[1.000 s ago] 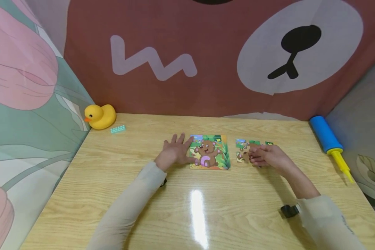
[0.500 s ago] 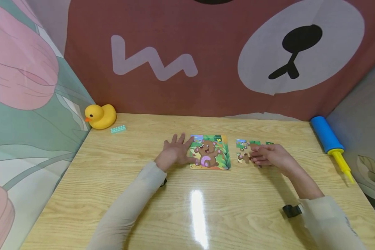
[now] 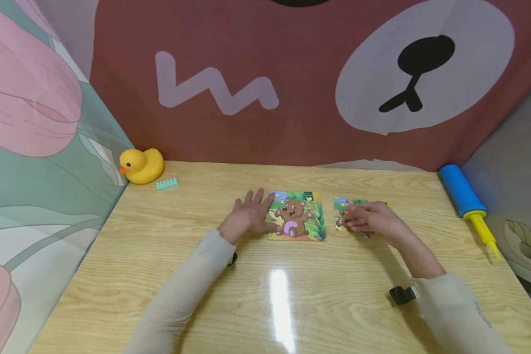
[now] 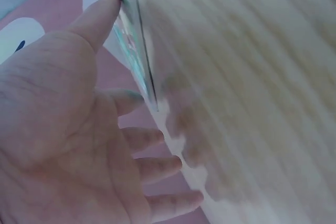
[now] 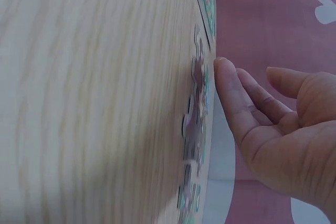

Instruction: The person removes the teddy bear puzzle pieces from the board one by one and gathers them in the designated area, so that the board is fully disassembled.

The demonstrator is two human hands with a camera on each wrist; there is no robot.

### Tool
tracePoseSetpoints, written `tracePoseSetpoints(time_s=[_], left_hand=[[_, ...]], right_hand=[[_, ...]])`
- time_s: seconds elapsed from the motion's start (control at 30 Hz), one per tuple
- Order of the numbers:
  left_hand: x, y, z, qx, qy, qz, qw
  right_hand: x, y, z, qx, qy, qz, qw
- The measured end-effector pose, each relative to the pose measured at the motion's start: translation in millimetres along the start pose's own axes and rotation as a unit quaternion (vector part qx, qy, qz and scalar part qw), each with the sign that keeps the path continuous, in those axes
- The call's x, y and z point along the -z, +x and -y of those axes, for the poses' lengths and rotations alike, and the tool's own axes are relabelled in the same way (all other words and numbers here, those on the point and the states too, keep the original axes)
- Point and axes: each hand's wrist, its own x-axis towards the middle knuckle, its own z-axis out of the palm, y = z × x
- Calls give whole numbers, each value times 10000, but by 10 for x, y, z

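A square bear puzzle [image 3: 294, 216], with a brown cartoon bear on green, lies flat near the middle of the table. My left hand [image 3: 249, 215] is spread at its left edge. In the left wrist view the thumb [image 4: 102, 17] touches the puzzle's edge [image 4: 137, 51], while the other fingers are extended. To the right lie several loose puzzle pieces [image 3: 341, 203], partly hidden under my right hand [image 3: 373, 220]. The right wrist view shows that hand just above the pieces [image 5: 194, 124]. Its fingers are loosely bent, the thumb stands apart, and nothing is between them.
A yellow rubber duck [image 3: 142, 165] stands at the back left, with a mint toy brick [image 3: 166, 183] before it. At the far right lies a blue and yellow hand pump [image 3: 464, 194]. Printed cloth walls [image 3: 292, 132] close off the table's back and sides.
My right hand has shifted slightly left over the loose pieces and now covers more of them. The left hand and the bear puzzle stay in place.
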Motion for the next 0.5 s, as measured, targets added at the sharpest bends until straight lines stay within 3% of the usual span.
tracePoseSetpoints(time_s=[0.27,0.5], left_hand=[[3,1,-52,-102,71,-162,9998],[-29,55,-159,-551,-14,-373,9978]], right_hand=[[-207,120,0,-47,232,190,9995],[-359,216,75,-103,173,134,9997]])
